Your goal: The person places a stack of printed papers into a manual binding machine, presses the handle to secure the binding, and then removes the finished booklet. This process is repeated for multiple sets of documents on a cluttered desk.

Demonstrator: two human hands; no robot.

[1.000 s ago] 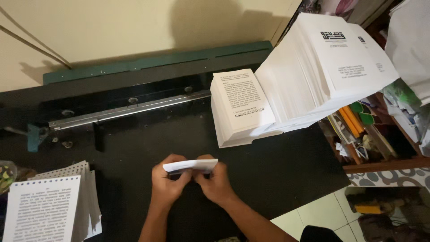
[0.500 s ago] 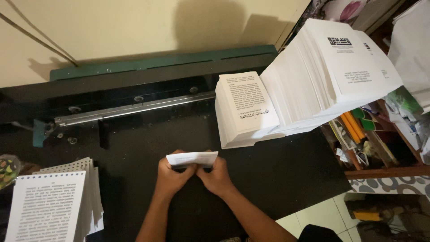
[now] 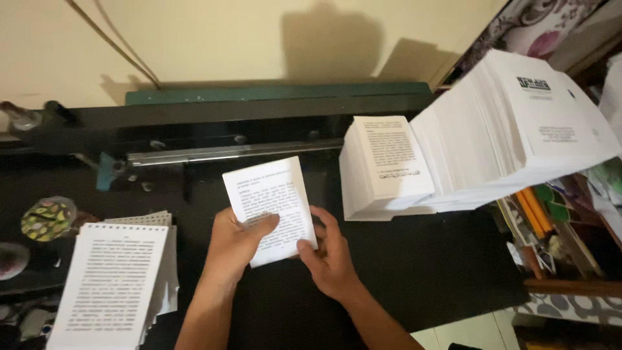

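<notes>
Both hands hold a small stack of white printed sheets (image 3: pixel 271 204) above a black work table (image 3: pixel 414 266). My left hand (image 3: pixel 236 245) grips its lower left edge, thumb lying across the top page. My right hand (image 3: pixel 330 254) holds the lower right corner from the side and beneath. The top page faces up and tilts slightly. Behind the sheets runs a long metal bar of a punching or binding machine (image 3: pixel 233 152).
A short block of printed pages (image 3: pixel 385 165) and a taller leaning pile of white sheets (image 3: pixel 518 129) stand at the right. A fanned stack of punched pages (image 3: pixel 113 282) lies at the left, beside a round colourful lid (image 3: pixel 47 217). Pencils and clutter fill a shelf at far right (image 3: pixel 544 220).
The small stack was held edge-on near the table; now it is raised and turned so its printed top page faces up. The view has also moved closer.
</notes>
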